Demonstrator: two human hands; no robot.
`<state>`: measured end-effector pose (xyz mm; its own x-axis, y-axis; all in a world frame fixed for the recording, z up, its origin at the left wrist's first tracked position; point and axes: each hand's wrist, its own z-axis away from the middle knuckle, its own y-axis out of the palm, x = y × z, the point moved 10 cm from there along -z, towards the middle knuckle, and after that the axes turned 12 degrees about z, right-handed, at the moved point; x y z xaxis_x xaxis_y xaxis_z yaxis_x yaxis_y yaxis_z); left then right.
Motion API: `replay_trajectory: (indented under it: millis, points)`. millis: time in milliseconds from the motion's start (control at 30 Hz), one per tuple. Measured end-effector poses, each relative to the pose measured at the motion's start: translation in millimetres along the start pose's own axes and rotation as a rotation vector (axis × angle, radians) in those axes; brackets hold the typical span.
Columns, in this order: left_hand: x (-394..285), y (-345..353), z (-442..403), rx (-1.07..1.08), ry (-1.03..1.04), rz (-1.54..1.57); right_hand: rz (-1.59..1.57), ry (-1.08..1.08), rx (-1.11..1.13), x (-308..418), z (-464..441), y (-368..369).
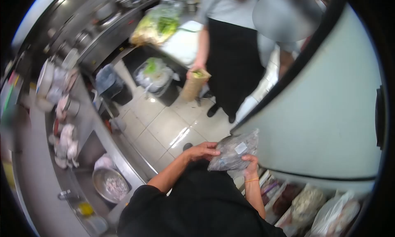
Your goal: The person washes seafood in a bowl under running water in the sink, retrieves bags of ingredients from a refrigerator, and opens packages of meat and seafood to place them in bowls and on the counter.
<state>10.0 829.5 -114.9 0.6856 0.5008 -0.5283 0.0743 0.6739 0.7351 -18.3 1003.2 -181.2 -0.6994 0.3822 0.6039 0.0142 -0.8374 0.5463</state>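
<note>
A clear plastic bag with dark greyish contents and a small white label lies tilted between my hands, in front of my body. My left hand grips its left edge, thumb on top. At its lower right side, my right hand is closed on the bag, with a thin yellow band around the wrist. What exactly is inside the bag is too blurred to tell.
Below a raised pale lid, an open compartment holds several bagged items. A co-worker in a black apron holds a brown paper bag. To the left are a steel counter, a metal bowl and bins.
</note>
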Motion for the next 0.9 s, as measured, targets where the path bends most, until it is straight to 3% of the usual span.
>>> replay_trajectory:
  millis: [100, 133, 400, 500, 633, 733, 767, 833, 900]
  points:
    - [-45, -34, 48, -0.003, 0.246, 0.094, 0.240, 0.135, 0.300, 18, -7, 163]
    - [-59, -52, 70, -0.102, 0.312, 0.066, 0.430, 0.124, 0.363, 14, -18, 199]
    - [-112, -180, 278, -0.620, 0.904, 0.305, 1.551, -0.160, 0.775, -73, -82, 461]
    - [-112, -207, 331, -0.723, 1.063, 0.439, 1.511, 0.096, 0.949, -137, -113, 509]
    - [-108, -234, 375, -0.786, 1.252, 0.622, 1.573, 0.128, 1.234, -199, -117, 569]
    - [-104, -267, 384, -0.818, 1.226, 0.737, 1.414, 0.192, 1.197, -207, -110, 610]
    - [-110, -277, 384, -0.784, 1.268, 0.787, 1.184, 0.192, 1.141, -228, -158, 602]
    - [-116, -298, 374, -0.673, 1.289, 0.874, 0.972, 0.440, 1.126, -235, -131, 631]
    - [-125, -312, 379, -0.617, 1.356, 0.968, 1.024, 0.384, 1.069, -244, -140, 651]
